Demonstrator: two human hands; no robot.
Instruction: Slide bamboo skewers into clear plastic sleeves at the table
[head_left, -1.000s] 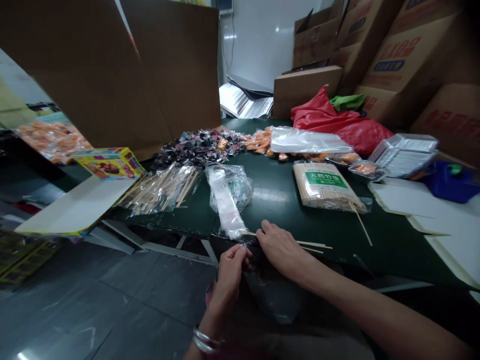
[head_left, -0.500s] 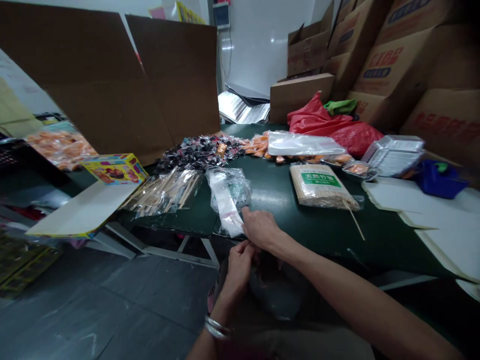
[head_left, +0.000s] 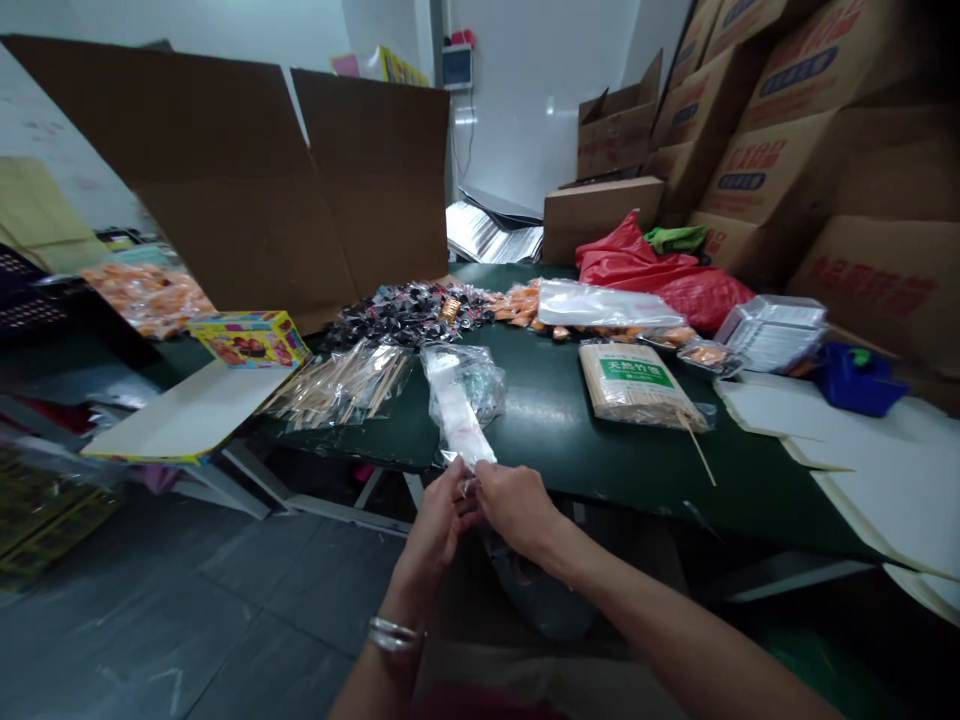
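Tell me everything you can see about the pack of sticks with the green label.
The pack of sticks is a flattish bundle of thin, pale, wooden-looking sticks in clear, shiny plastic. A green label with white characters shows on its upper face. It lies on the dark green table, apart from the left hand and right hand. The plastic looks loose at its near right corner, where a stick juts toward the table's near edge.

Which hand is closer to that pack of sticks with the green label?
Right. The right hand is nearer the wearer than the pack and to its left; the left hand is farther left still.
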